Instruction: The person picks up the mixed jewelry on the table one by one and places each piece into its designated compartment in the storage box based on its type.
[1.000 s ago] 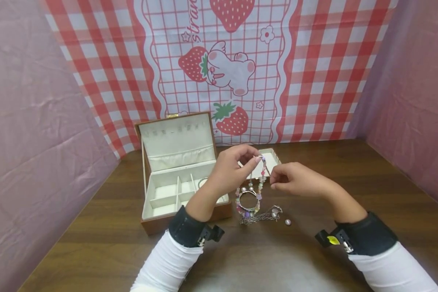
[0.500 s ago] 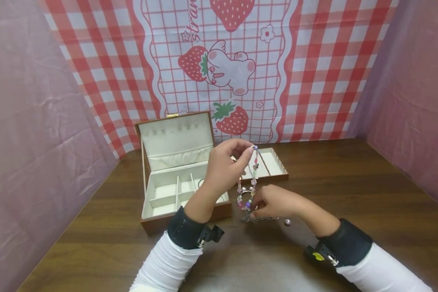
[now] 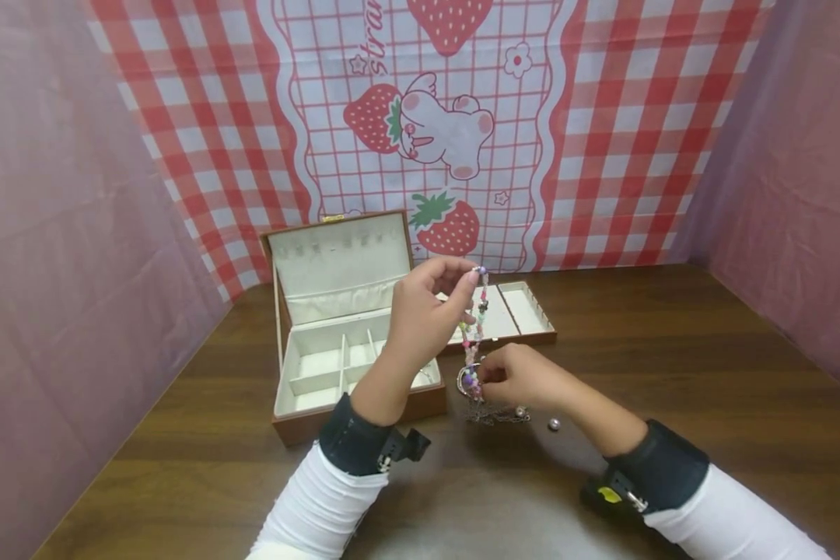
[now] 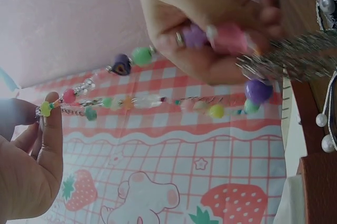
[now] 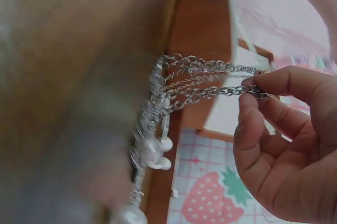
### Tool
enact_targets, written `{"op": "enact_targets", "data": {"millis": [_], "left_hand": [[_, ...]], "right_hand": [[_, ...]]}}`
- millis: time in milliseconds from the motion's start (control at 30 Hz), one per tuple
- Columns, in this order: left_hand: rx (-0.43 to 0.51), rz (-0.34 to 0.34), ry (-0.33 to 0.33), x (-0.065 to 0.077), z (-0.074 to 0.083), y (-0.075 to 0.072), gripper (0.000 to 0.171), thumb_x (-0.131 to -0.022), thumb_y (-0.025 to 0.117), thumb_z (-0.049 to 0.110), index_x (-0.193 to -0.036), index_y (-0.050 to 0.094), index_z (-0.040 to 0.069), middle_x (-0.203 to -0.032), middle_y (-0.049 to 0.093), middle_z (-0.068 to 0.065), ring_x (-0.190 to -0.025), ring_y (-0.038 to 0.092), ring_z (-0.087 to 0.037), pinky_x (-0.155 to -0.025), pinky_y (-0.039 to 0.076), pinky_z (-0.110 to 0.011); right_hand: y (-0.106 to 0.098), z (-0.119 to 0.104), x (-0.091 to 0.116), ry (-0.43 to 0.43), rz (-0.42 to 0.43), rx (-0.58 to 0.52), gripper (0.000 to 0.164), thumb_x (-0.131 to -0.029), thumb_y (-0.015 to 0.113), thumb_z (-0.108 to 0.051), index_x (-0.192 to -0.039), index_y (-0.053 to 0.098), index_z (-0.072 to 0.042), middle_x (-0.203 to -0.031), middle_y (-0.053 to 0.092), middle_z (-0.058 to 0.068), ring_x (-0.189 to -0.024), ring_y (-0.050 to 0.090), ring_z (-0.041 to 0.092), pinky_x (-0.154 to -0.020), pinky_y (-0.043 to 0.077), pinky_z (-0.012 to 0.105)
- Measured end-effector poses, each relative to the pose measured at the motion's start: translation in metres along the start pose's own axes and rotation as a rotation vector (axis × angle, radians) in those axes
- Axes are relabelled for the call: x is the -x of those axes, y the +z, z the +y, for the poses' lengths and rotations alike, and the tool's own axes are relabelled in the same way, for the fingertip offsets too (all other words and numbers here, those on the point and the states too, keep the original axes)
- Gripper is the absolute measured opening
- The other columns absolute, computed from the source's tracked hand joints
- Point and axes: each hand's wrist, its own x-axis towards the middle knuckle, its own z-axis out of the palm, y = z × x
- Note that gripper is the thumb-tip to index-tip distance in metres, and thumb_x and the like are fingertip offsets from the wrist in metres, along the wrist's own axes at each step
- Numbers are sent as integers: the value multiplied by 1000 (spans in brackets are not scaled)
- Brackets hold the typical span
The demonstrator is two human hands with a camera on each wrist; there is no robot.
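Observation:
My left hand [image 3: 423, 311] pinches the top of a colourful beaded necklace [image 3: 482, 317], which hangs in a narrow loop over the table. Lower down, my right hand [image 3: 526, 379] is at the bottom of the loop. In the right wrist view its thumb and fingertips pinch several strands of silver chain [image 5: 210, 92] that trail down to the table. Pink and purple beads overlap the right fingers in the left wrist view, where that hand is blurred. A round bracelet [image 3: 460, 381] shows behind the low end of the beads.
An open brown jewelry box [image 3: 301, 429] with cream compartments stands at the left. Behind the hands lies a shallow cream tray [image 3: 532, 313]. A small pearl-like round piece [image 3: 554, 425] sits on the wooden table [image 3: 672, 350], right of the chain heap.
My right hand has come down and left from beside the tray to the chains at the bottom of the necklace. My left hand has shifted slightly up and left with the beads.

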Motion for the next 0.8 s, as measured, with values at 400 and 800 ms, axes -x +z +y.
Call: {"op": "enact_targets", "data": {"millis": [400,800], "left_hand": [[-182,-147,-169,-6,-10,-3,13,-94,65,15,-100,69,5,-75,66,-3,-52,60,-14,-50,54,-28],[-157,-103,-208,-8,-13,-5,13,-94,65,14,-100,68,3,-77,66,-5,-54,61,-16,-50,55,-29]], "right_hand": [[-52,-4,14,126,104,-236,10,-91,61,-8,-87,64,1,-77,58,6,-59,49,13,-50,46,27],[-73,12,21,57,30,77,7,-88,63,-7,-83,67,-9,-74,59,-3,-69,49,12,-60,43,28]]}}
